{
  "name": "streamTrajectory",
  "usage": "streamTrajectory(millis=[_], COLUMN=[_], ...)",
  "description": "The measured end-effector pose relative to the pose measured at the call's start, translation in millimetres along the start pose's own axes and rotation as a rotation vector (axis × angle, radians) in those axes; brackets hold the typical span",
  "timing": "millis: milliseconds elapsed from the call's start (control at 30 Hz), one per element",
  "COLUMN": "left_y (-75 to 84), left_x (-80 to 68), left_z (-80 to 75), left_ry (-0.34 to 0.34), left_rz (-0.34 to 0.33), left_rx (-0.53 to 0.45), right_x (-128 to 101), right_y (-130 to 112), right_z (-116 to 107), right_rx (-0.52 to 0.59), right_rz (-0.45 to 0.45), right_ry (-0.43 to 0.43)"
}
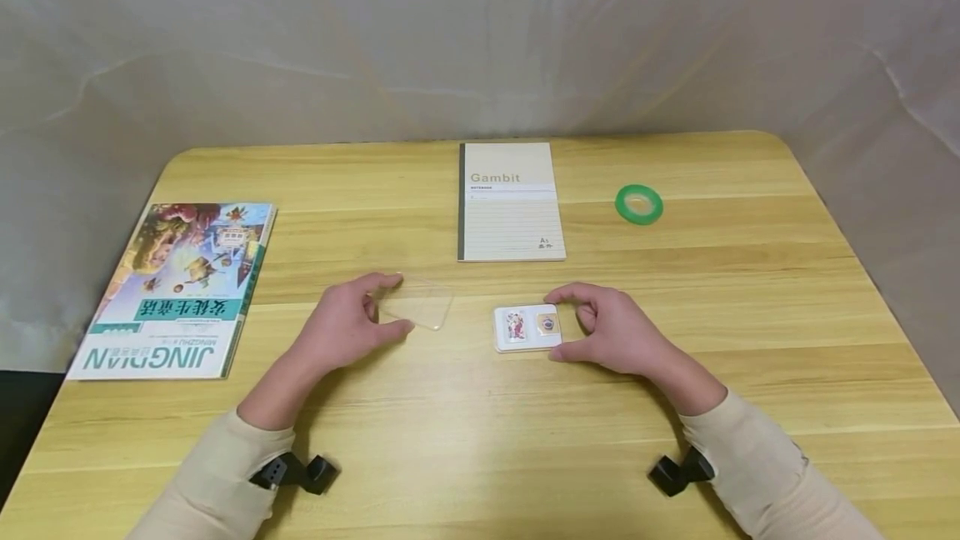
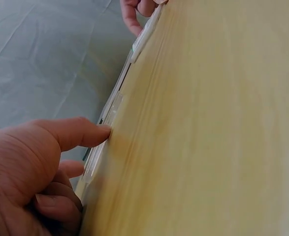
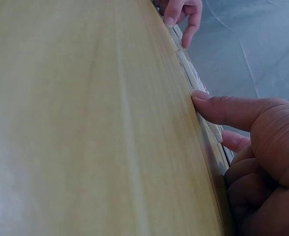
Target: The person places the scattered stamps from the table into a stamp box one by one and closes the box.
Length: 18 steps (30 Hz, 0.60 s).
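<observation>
Left hand (image 1: 347, 325) pinches a clear lid (image 1: 417, 303) by its edge, flat on the wooden table (image 1: 480, 440). Right hand (image 1: 609, 330) grips the white card case (image 1: 527, 327) between thumb and forefinger, just right of the lid.

Cream sleeves, black wrist camera mounts

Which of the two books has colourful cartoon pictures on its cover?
The big book with the colourful cartoon cover, at the table's left edge. The beige Gambit notebook only has plain lines.

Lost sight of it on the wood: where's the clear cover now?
In the head view, the clear cover lies left of centre, pinched by the left hand, beside the white card case.
</observation>
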<state>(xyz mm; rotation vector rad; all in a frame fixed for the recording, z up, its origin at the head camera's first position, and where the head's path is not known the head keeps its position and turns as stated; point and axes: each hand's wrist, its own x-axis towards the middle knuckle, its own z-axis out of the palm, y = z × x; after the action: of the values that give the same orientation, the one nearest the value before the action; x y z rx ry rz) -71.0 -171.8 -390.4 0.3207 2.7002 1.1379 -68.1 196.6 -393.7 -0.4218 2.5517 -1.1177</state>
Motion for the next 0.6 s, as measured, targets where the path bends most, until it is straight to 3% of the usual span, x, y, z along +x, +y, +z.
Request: streamTrajectory(millis=[167,433,600], left_y=[-0.7,-1.9,-1.2], left_x=[0.8,7.0,7.3], left_z=[-0.5,-2.8,-2.7], left_ry=[0.000,-0.094,-0.088], left_rz=[-0.002,0.001,-0.023], left_rx=[-0.014,0.007,0.016], right_x=[0.7,0.1,-0.4], right_y=[0.5,0.4,0.2], right_z=[0.0,-0.1,-0.3], right_rx=[-0.003,-0.002,0.003], right_rz=[-0.003,-0.002,-0.010], right_ry=[-0.001,-0.002,-0.004])
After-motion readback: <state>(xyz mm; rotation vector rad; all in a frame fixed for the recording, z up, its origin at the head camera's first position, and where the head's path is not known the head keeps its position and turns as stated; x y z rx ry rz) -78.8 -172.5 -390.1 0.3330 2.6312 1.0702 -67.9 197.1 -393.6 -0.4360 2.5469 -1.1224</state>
